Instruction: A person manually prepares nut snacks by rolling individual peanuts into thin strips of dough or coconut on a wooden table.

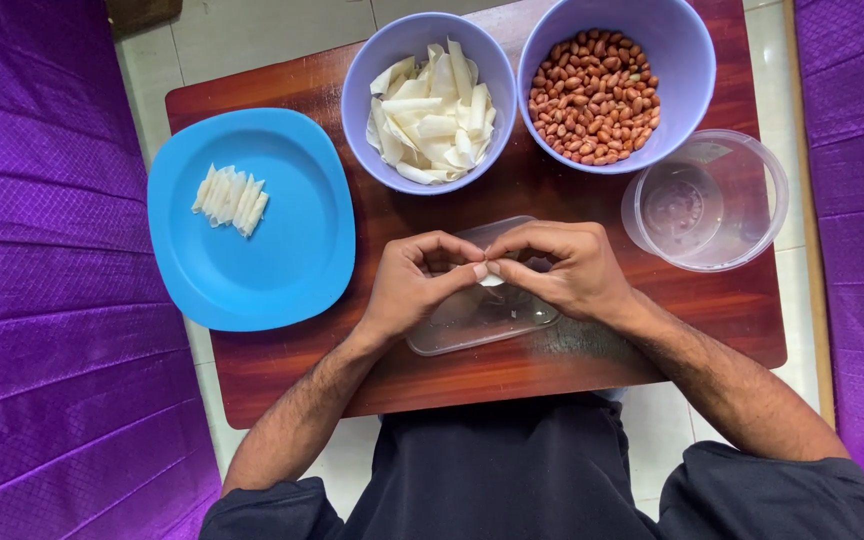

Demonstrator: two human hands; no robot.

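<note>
While the left hand [414,285] and right hand [564,270] meet fingertip to fingertip over the middle of the tabletop [592,345], both are curled nearly closed, thumbs and forefingers pinching a small white strip [492,279] between them. Only a sliver of the strip shows below the fingertips; its shape cannot be told. Directly beneath the hands lies a clear shallow tray [477,318], flat on the tabletop. Beyond the left hand stands a lavender bowl [364,100] heaped with pale, flat white strips [434,115]. Beyond the right hand a second lavender bowl [687,70], just beside the first, holds red-brown peanuts [595,97]. Outward of the right hand, near its knuckles, sits a clear round container [747,215], whose contents cannot be made out. Well apart from the left hand, to its outer side, a blue plate [282,260] carries a short row of folded white pieces [230,198] near its far corner. Purple quilted fabric [42,300] flanks the tabletop on both sides.
</note>
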